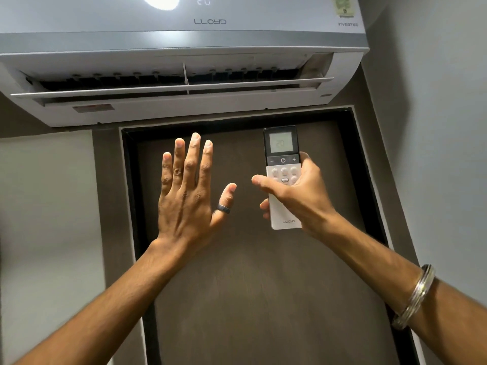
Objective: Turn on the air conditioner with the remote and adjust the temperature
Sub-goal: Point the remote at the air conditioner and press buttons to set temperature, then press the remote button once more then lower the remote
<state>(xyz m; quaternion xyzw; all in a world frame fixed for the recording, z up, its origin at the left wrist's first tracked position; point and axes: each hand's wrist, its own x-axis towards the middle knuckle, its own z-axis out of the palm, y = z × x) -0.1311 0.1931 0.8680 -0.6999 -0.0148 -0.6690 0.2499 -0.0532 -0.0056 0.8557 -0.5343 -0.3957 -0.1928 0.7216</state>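
Observation:
A white wall-mounted air conditioner [184,35] fills the top of the view. Its flap [171,89] is swung open and its front panel shows 20. My right hand [297,196] holds a slim white remote [282,164] upright and aimed at the unit. The remote's screen also reads 20, and my thumb sticks out to the left, off the buttons. My left hand [187,191] is raised flat below the vent, back toward me, fingers spread, with nothing in it. A dark ring sits on its thumb.
A dark brown door [250,285] in a black frame stands straight ahead under the unit. Grey walls [434,127] close in on both sides. A metal bangle [413,296] circles my right wrist.

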